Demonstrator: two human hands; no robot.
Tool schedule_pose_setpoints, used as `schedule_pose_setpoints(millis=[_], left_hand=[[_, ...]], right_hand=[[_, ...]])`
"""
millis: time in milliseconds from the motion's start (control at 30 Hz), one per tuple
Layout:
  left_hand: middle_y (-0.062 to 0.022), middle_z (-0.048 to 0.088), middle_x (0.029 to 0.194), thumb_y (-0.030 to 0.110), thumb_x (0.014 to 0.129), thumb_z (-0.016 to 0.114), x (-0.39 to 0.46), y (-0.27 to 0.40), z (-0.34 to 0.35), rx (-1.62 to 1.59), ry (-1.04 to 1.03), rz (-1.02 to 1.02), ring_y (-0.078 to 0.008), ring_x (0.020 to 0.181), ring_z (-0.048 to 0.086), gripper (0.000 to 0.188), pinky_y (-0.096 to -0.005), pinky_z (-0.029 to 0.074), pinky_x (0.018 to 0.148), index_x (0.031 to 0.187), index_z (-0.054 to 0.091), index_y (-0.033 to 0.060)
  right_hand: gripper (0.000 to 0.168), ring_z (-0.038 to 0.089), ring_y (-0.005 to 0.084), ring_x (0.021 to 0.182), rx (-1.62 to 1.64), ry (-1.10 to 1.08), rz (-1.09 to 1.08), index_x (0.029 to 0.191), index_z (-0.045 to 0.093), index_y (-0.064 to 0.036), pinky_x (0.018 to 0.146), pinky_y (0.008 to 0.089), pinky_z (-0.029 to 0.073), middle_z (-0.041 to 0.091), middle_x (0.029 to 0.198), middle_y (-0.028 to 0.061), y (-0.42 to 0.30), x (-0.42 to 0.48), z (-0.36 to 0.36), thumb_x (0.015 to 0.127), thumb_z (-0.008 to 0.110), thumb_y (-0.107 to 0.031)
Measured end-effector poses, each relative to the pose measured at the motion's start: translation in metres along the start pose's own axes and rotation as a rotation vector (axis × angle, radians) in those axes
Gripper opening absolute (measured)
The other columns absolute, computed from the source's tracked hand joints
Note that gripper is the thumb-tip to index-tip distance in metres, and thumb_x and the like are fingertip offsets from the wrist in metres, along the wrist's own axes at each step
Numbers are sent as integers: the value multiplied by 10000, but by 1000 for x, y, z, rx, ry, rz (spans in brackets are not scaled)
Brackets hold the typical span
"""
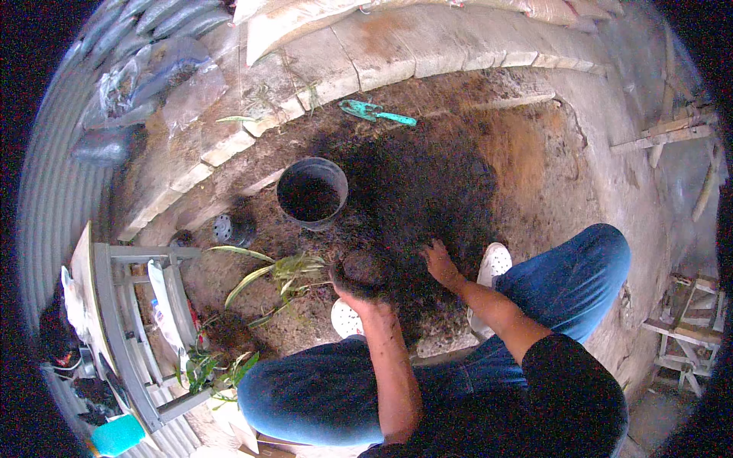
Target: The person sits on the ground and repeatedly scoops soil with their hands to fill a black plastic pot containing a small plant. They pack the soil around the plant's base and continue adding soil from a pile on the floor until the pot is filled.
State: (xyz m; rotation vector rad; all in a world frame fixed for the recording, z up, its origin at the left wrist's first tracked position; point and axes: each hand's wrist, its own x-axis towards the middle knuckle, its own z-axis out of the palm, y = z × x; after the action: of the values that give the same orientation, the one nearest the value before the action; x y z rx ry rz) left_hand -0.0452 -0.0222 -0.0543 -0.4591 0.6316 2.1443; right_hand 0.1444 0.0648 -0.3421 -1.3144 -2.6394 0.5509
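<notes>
A clump of soil, apparently a root ball, rests in my left hand. Long yellow-green leaves spread out on its left side; how they join the clump is hard to see. My right hand is low over a wide patch of loose dark soil, fingers somewhat apart and nothing visible in them. Beyond my left hand, a black plastic plant pot stands upright with dark contents. A turquoise garden trowel lies at the far edge of the soil.
A small black pot with holes in its base lies on its side at the left. Near it are a grey slatted frame and a green-leaved plant. A pale block border curves behind; filled sacks lie beyond it.
</notes>
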Motion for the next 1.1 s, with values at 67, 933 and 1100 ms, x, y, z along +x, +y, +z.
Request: schedule_pose_setpoints(millis=[67,933,1100], left_hand=[[-110,600,1060,326,879,413,4,0,-3,30,-32,0,-285,938,583,370,-422,485,826,1097,557,63],[-126,579,1116,413,892,386,0,-33,7,134,-296,-322,-275,981,565,476,-407,463,865,1162,525,46],[-120,598,1057,352,907,372,-7,-46,-6,147,-270,-290,-259,933,580,426,-379,485,824,1163,521,47]], right_hand=[[373,498,340,1069,385,166,333,1219,483,-51,949,430,406,505,1175,188,-20,21,-12,868,505,-172],[387,539,183,1058,1584,-281,59,1252,460,-36,939,315,425,541,1199,70,-160,56,-351,893,537,-157],[553,282,326,1301,128,-119,-790,1327,372,-52,1074,453,229,318,1389,168,-176,16,-341,868,548,-307]])
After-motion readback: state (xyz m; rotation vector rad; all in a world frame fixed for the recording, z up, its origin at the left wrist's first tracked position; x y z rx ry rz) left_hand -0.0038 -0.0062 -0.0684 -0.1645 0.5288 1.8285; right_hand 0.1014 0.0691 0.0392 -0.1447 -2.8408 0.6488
